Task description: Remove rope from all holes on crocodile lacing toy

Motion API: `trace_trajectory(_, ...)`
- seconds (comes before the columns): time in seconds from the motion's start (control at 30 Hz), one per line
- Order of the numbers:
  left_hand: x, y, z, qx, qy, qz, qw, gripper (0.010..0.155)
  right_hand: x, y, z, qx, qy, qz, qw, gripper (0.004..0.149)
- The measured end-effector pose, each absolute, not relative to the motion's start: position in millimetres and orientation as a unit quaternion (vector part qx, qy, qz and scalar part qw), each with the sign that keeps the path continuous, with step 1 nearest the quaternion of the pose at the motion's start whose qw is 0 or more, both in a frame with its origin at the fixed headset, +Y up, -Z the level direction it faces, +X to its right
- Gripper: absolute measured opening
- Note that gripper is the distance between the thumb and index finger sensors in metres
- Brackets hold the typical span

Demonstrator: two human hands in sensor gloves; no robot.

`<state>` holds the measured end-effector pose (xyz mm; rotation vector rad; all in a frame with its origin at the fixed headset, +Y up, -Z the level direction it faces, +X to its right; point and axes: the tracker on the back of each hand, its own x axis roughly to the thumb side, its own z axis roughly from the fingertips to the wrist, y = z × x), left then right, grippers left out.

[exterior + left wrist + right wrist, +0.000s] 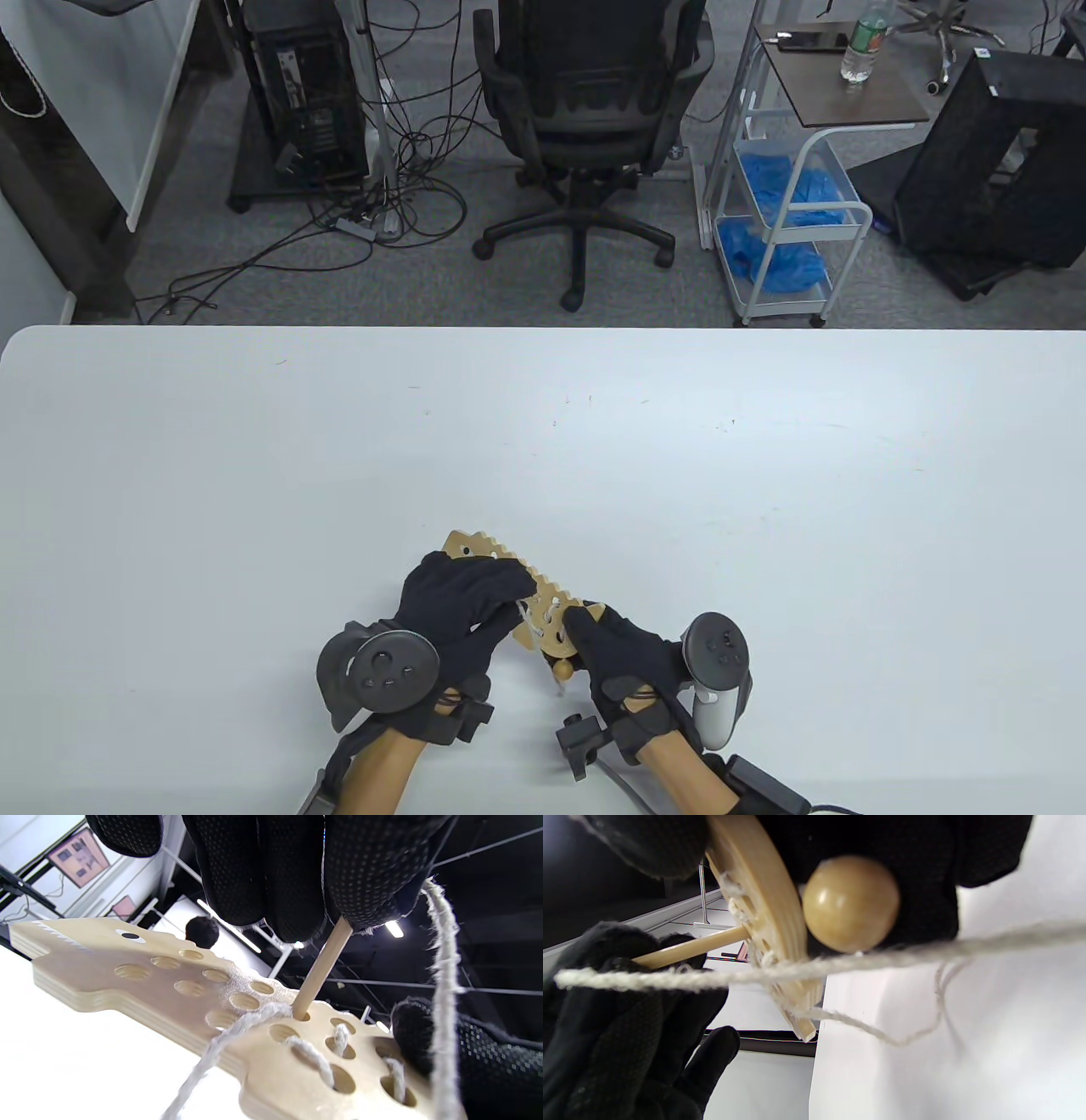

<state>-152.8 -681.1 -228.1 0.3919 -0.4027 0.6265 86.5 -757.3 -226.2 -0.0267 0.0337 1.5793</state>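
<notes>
Crocodile lacing toy (543, 607), a flat pale plywood board with a painted eye, saw-tooth edge and rows of round holes, held just above the near-centre of the white table (764, 475), head end toward the far left. Off-white frayed rope (441, 993) is laced through holes at the tail end only; the head-end holes stand empty. A wooden needle (322, 969) stands in one hole, its upper end pinched by the fingertips of the left hand (462, 607). The right hand (624, 658) grips the tail end, fingers curled round the board. A round wooden bead (850, 902) sits just below that end.
</notes>
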Motion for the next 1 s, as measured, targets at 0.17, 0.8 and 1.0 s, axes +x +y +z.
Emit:
trace_trajectory(0.17,-151,-682,-228,0.188,-0.199,0.286,0.918,0.041,87,-757,-227,-0.010,0.015,0.705,0.709,0.050)
trace_trajectory(0.8,-202,-701,-241,0.165,0.001,0.485,0.859,0.062,99,-744,-228,-0.010,-0.003,0.596,0.803,0.051)
trace_trajectory(1.0,-196,-731,-256,0.044,-0.005,0.552,0.833,0.053,96,-742,-230,0.015,0.008,0.570,0.821,0.050)
